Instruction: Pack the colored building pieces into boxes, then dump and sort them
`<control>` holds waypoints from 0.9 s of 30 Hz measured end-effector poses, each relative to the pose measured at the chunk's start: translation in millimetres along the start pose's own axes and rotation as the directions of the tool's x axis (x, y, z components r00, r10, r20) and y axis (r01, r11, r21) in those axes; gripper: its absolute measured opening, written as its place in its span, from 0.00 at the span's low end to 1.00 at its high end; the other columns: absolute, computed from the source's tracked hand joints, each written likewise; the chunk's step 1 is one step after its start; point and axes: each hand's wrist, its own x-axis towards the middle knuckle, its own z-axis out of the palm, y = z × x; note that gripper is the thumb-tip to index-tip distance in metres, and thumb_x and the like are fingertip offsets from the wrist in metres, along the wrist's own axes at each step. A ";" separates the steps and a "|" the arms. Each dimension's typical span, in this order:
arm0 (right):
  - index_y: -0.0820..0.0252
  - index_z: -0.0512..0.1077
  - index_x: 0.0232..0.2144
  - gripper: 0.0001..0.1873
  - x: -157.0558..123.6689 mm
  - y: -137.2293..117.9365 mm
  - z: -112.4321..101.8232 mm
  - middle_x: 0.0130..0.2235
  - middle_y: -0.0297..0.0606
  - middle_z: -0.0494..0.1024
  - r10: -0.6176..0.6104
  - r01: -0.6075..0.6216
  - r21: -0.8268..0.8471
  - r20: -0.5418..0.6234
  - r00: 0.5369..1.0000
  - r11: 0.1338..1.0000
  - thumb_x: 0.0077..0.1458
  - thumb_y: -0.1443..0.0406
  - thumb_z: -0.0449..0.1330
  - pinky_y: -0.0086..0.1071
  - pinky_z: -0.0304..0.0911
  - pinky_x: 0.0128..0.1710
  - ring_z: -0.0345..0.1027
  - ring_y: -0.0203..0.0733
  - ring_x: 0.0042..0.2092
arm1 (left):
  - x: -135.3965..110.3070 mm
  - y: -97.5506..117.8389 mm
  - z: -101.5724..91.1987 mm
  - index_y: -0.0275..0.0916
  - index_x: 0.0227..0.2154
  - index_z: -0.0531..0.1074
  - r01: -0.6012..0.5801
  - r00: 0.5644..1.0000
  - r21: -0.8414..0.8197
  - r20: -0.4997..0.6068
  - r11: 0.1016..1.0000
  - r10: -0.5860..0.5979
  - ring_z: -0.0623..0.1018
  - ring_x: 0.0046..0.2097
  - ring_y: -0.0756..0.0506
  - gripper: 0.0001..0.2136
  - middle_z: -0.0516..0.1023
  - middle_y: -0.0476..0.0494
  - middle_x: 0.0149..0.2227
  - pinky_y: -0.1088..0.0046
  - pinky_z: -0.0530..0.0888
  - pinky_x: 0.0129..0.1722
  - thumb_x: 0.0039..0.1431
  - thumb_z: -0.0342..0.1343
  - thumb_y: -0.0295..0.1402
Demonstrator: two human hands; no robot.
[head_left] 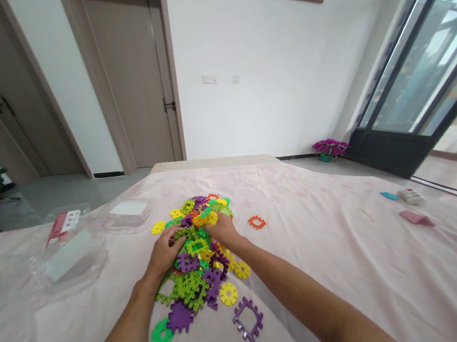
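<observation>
A heap of plastic interlocking pieces (198,246) in green, yellow, purple and orange lies on the cloth between my hands. My left hand (166,249) rests against the heap's left side, thumb and fingers apart beside an olive-green square piece (185,233). At the upper right of the heap, my right hand (221,229) reaches in with its fingers bent and partly hidden. Yellow notched discs (206,218) show at its fingertips, and it seems to grip them. Near the heap's front lie a purple frame piece (248,320), a yellow disc (228,294) and a green disc (161,336).
Clear plastic containers (72,255) lie to the left on the pink patterned cloth (324,269). An orange frame piece (257,222) sits right of the heap. Farther right are a small white box (411,196), a blue item (389,196) and a pink folded item (416,218).
</observation>
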 end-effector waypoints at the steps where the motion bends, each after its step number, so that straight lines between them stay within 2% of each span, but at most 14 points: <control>1: 0.55 0.79 0.38 0.09 7.6 -7.0 0.4 0.35 0.35 0.81 -0.011 0.010 0.029 0.016 1.000 1.000 0.52 0.63 0.63 0.40 0.70 0.46 0.75 0.47 0.40 | -1.0 3.6 0.1 0.40 0.42 0.79 0.030 0.999 -0.050 -0.009 0.998 -0.031 0.77 0.55 0.36 0.19 0.80 0.37 0.52 0.56 0.75 0.55 0.54 0.58 0.47; 4: 0.54 0.79 0.44 0.18 24.8 -21.7 -6.4 0.42 0.34 0.82 -0.114 0.109 0.089 0.051 0.992 0.990 0.50 0.59 0.68 0.42 0.69 0.50 0.75 0.48 0.45 | -3.7 10.4 -1.1 0.38 0.50 0.76 0.168 0.984 -0.186 -0.026 0.968 -0.176 0.81 0.45 0.38 0.23 0.82 0.39 0.43 0.59 0.78 0.46 0.55 0.58 0.47; 6: 0.54 0.78 0.49 0.23 30.9 -20.7 -18.6 0.48 0.36 0.81 -0.142 0.136 0.098 0.058 0.988 0.986 0.50 0.57 0.68 0.43 0.68 0.52 0.75 0.50 0.48 | -4.2 10.1 -3.8 0.37 0.52 0.74 0.216 0.968 -0.211 -0.079 0.953 -0.237 0.81 0.42 0.40 0.25 0.82 0.40 0.42 0.59 0.78 0.46 0.57 0.57 0.48; 9: 0.58 0.76 0.53 0.22 31.0 1.2 -47.6 0.52 0.42 0.80 -0.085 0.085 -0.020 -0.006 0.996 0.996 0.57 0.60 0.62 0.43 0.67 0.54 0.74 0.51 0.51 | -2.5 3.9 -9.1 0.40 0.50 0.75 0.139 0.963 -0.037 -0.228 0.990 -0.144 0.78 0.53 0.38 0.22 0.79 0.37 0.52 0.58 0.72 0.58 0.61 0.51 0.49; 11: 0.60 0.74 0.56 0.23 24.7 25.6 -70.0 0.57 0.47 0.76 -0.061 0.030 -0.258 -0.113 0.992 0.966 0.60 0.61 0.60 0.44 0.61 0.60 0.69 0.53 0.59 | -0.3 -1.2 -10.8 0.41 0.52 0.74 0.102 0.965 0.135 -0.253 0.986 -0.065 0.73 0.61 0.37 0.23 0.76 0.36 0.57 0.57 0.65 0.65 0.64 0.47 0.49; 12: 0.60 0.72 0.59 0.25 20.0 39.0 -80.4 0.60 0.48 0.74 -0.031 -0.031 -0.374 -0.160 0.987 0.927 0.61 0.60 0.59 0.46 0.58 0.62 0.66 0.55 0.61 | 0.9 -3.4 -10.6 0.41 0.55 0.73 0.114 0.968 0.208 -0.242 0.972 -0.062 0.70 0.63 0.36 0.24 0.74 0.35 0.59 0.54 0.62 0.66 0.65 0.45 0.49; 14: 0.62 0.68 0.62 0.29 9.4 64.7 -96.3 0.62 0.54 0.71 0.067 -0.166 -0.528 -0.201 0.977 0.833 0.63 0.56 0.58 0.51 0.56 0.62 0.63 0.60 0.63 | 3.4 -6.9 -8.2 0.41 0.60 0.69 0.186 0.970 0.320 -0.208 0.929 -0.123 0.66 0.67 0.33 0.28 0.71 0.32 0.63 0.46 0.57 0.67 0.66 0.42 0.50; 16: 0.67 0.68 0.61 0.29 0.1 85.3 -103.0 0.60 0.60 0.71 0.129 -0.223 -0.597 -0.197 0.972 0.771 0.65 0.55 0.54 0.51 0.56 0.62 0.63 0.61 0.62 | 5.9 -9.3 -4.4 0.41 0.64 0.66 0.255 0.965 0.413 -0.164 0.875 -0.204 0.63 0.69 0.29 0.31 0.68 0.28 0.65 0.37 0.52 0.66 0.66 0.43 0.53; 18: 0.69 0.67 0.61 0.28 -4.6 97.3 -100.0 0.60 0.61 0.71 0.116 -0.199 -0.626 -0.172 0.978 0.754 0.67 0.56 0.51 0.48 0.53 0.63 0.62 0.60 0.63 | 8.3 -11.3 -1.5 0.40 0.64 0.66 0.246 0.969 0.467 -0.096 0.849 -0.228 0.61 0.70 0.27 0.32 0.66 0.26 0.66 0.34 0.50 0.65 0.65 0.44 0.55; 20: 0.69 0.65 0.63 0.27 -3.7 99.4 -88.8 0.62 0.60 0.70 0.057 -0.124 -0.614 -0.128 0.990 0.779 0.69 0.57 0.49 0.45 0.51 0.65 0.60 0.57 0.65 | 10.1 -13.1 -0.8 0.38 0.64 0.67 0.178 0.981 0.452 -0.014 0.874 -0.192 0.61 0.70 0.29 0.33 0.66 0.26 0.66 0.39 0.52 0.66 0.65 0.44 0.55; 23: 0.64 0.64 0.64 0.26 4.3 87.0 -63.1 0.61 0.54 0.73 -0.030 0.011 -0.495 -0.029 0.999 0.869 0.70 0.57 0.48 0.43 0.53 0.63 0.64 0.53 0.63 | 10.7 -14.2 -2.9 0.40 0.65 0.65 0.114 0.989 0.320 0.053 0.941 -0.137 0.67 0.68 0.34 0.32 0.68 0.31 0.66 0.50 0.59 0.67 0.64 0.45 0.54; 25: 0.59 0.65 0.63 0.26 10.1 74.0 -44.2 0.59 0.50 0.74 -0.061 0.058 -0.389 0.005 0.998 0.919 0.68 0.54 0.50 0.43 0.56 0.62 0.66 0.53 0.61 | 10.5 -13.6 -4.7 0.43 0.65 0.65 0.130 0.988 0.236 0.050 0.963 -0.145 0.69 0.66 0.35 0.32 0.69 0.35 0.66 0.52 0.61 0.66 0.63 0.48 0.54; 27: 0.56 0.66 0.63 0.28 14.3 61.9 -26.7 0.60 0.47 0.74 -0.056 0.049 -0.289 -0.017 0.998 0.956 0.65 0.52 0.55 0.45 0.57 0.62 0.66 0.54 0.61 | 10.4 -12.3 -5.2 0.44 0.64 0.66 0.147 0.987 0.171 0.046 0.974 -0.157 0.69 0.66 0.35 0.32 0.70 0.37 0.65 0.51 0.61 0.67 0.62 0.50 0.54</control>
